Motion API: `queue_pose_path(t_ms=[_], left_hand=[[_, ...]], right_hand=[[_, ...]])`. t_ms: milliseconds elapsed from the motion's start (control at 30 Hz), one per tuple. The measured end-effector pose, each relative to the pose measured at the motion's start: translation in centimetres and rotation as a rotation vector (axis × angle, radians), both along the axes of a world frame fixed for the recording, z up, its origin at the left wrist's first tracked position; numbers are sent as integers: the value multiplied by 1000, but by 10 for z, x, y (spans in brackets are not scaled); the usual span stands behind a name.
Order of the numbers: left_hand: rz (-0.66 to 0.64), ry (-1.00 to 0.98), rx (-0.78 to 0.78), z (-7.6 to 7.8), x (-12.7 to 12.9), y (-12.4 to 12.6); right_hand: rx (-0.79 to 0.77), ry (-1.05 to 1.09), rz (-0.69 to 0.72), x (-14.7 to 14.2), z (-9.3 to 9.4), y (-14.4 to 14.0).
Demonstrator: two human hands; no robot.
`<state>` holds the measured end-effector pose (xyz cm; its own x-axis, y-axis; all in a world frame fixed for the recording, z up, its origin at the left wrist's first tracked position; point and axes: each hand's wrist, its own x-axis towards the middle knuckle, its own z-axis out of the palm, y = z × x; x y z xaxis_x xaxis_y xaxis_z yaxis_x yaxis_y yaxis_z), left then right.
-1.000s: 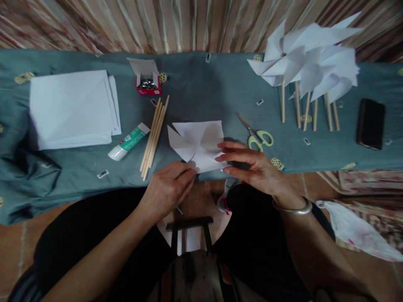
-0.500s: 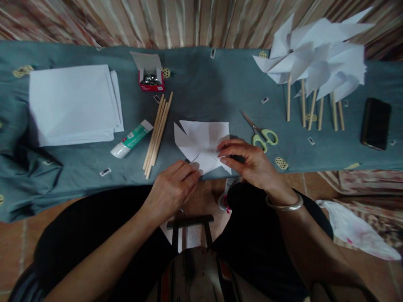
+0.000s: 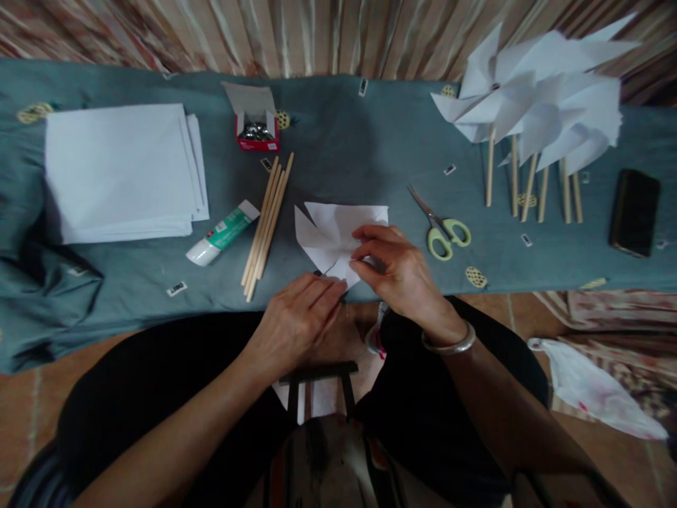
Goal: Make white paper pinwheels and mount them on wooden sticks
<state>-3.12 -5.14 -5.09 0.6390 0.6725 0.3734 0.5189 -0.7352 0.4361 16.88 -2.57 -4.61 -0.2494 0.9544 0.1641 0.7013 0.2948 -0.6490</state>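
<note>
A cut white paper square with folded flaps (image 3: pixel 331 229) lies near the front edge of the blue-grey cloth (image 3: pixel 343 141). My right hand (image 3: pixel 394 271) pinches its flaps at the middle. My left hand (image 3: pixel 299 317) rests at the table edge, fingertips touching the paper's near corner; whether it holds a small thing I cannot tell. A bundle of wooden sticks (image 3: pixel 267 222) lies just left of the paper.
Green scissors (image 3: pixel 441 229) lie right of the paper. A glue tube (image 3: pixel 222 233) and a stack of white sheets (image 3: pixel 121 173) lie at the left, an open red pin box (image 3: pixel 255 134) behind. Finished pinwheels (image 3: pixel 534 106) and a phone (image 3: pixel 635 212) lie at the right.
My right hand has moved left onto the paper's middle and closed its fingers on the flaps. My left hand has shifted slightly right toward the near corner.
</note>
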Motion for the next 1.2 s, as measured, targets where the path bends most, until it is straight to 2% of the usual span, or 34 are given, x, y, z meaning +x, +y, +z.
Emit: queue_pose_path(t_ms=[300,1200], left_hand=[[-48,6,-24,-5,-3,-2],[-73,-9,-37,-6,-2,-2]], right_hand=[[17,-24,7,-5,-1,1],[36,-21,5,-5,-6,-2]])
